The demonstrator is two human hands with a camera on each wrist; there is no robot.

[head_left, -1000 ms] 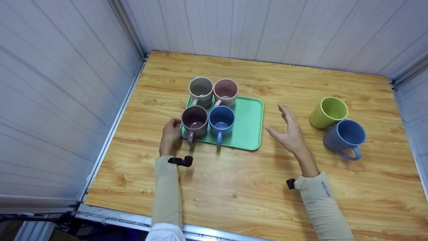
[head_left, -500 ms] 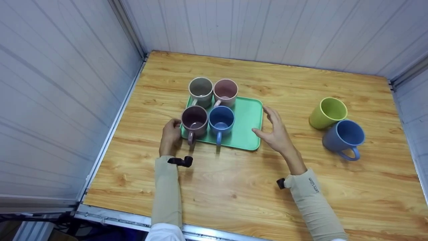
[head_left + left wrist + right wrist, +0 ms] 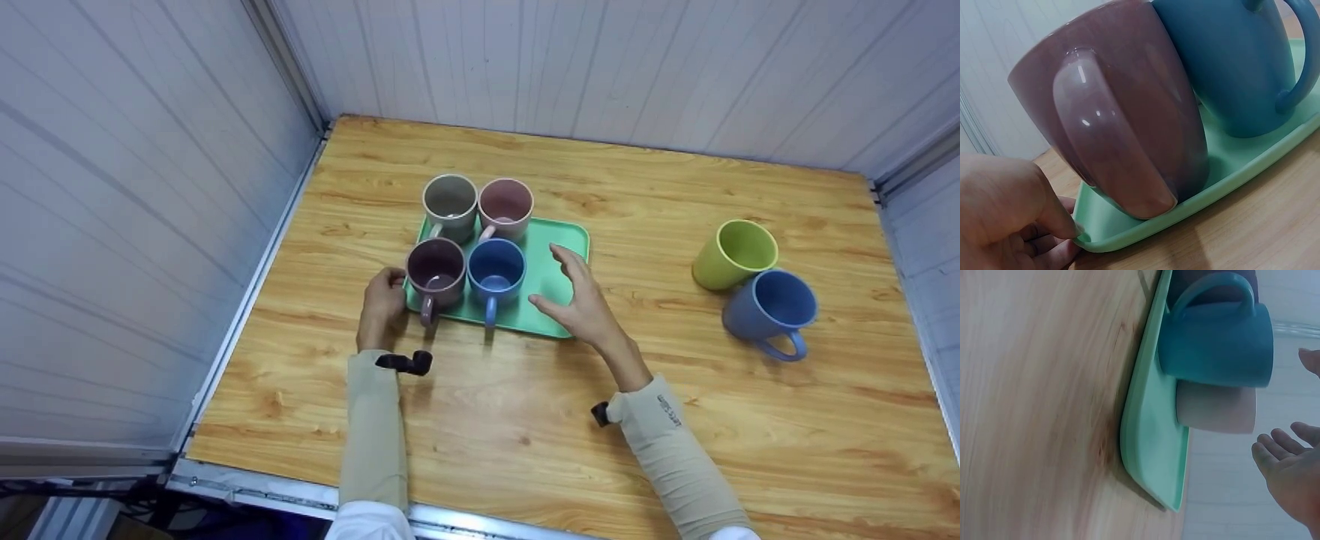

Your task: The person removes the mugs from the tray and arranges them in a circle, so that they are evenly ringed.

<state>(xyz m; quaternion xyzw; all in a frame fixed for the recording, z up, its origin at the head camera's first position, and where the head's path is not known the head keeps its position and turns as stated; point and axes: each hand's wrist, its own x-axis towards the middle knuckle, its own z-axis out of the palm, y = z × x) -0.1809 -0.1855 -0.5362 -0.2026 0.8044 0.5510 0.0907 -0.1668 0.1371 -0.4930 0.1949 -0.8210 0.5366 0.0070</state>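
My left hand (image 3: 384, 304) pinches the left front corner of a green tray (image 3: 1129, 239), thumb at the rim and fingers curled beneath it. Four is too many to list singly: several mugs stand upright on the tray, a purple mug (image 3: 1129, 101) closest to that hand. Beside it is a blue mug (image 3: 496, 274), with a grey mug (image 3: 451, 210) and a pink mug (image 3: 506, 208) behind. Over the tray's right part hovers my right hand (image 3: 589, 311), thumb and fingers spread with nothing between them, a little right of the blue mug.
At the right of the wooden table (image 3: 510, 450), a yellow-green cup (image 3: 724, 259) stands close to a second blue mug (image 3: 765, 311) whose handle points to the front. Pale panel walls (image 3: 585, 67) border the table at the back and sides.
My right hand has moved left from beside the tray to over its right part, near the blue mug. The left hand and the mugs have stayed in place.
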